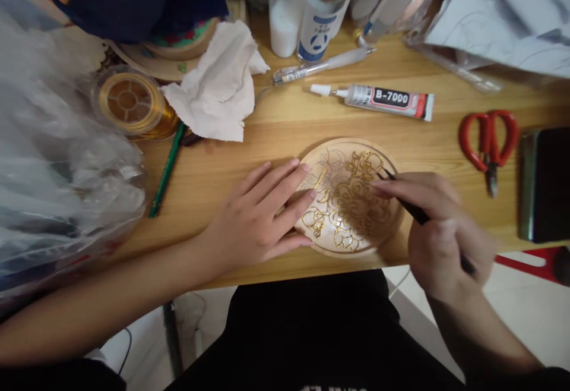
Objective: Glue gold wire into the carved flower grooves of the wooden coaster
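Observation:
A round wooden plate (347,251) lies on the table, with gold wire outlines of flowers and leaves on its face and some drawn lines at the upper left. My left hand (271,210) rests palm down, fingers spread over the plate's left edge. My right hand (445,230) is closed around black tweezers (412,208), whose tips are over the plate's upper right part, near the gold wire. The hand's shadow falls on the plate's middle and right. Whether the tips grip anything is too small to tell.
Behind the plate lie a glue tube (387,100), a pen (325,67) and crumpled tissue (218,85). Bottles (318,22) stand at the back. A wire spool (129,103), green pencil (167,171) and plastic bags (66,159) are left; red-handled cutters (488,141) and a dark phone-like object (545,186) right.

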The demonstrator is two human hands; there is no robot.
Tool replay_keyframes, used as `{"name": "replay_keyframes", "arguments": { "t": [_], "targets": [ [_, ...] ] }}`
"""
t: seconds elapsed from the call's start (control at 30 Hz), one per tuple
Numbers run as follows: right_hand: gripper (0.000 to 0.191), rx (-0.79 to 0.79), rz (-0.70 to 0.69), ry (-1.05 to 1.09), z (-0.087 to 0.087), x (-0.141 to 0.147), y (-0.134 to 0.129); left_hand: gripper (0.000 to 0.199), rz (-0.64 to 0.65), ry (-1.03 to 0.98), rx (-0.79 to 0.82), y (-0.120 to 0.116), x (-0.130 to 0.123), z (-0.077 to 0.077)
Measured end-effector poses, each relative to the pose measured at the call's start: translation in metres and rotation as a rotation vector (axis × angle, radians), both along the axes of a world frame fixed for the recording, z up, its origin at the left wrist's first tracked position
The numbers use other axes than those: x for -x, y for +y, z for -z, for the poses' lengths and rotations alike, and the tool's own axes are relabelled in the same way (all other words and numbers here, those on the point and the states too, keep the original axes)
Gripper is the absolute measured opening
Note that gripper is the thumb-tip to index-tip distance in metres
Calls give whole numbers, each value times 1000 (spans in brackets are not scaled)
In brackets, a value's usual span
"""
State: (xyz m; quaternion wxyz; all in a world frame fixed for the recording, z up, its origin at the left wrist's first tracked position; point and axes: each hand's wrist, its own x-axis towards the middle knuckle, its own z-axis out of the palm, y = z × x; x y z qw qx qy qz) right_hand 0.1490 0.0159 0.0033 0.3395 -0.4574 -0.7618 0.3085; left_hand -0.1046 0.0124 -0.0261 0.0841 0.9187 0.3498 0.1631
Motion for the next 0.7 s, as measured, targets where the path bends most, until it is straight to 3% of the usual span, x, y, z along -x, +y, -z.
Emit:
{"name": "replay_keyframes", "arguments": {
  "t": [0.13,0.23,0.33,0.47,0.7],
  "targets": [
    [22,115,-76,6,-13,5,16,59,1,-13,4,0,0,1],
    [30,155,-143,-61,-14,9,26,60,0,-21,3,1,0,1],
    [23,174,-214,-125,-14,12,35,61,0,-24,7,0,-1,1],
    [12,156,-303,-188,-15,16,43,59,-8,-29,21,0,-1,1],
    [12,92,-346,-228,-11,19,49,58,-16,-43,5,0,0,3]
  ]
}}
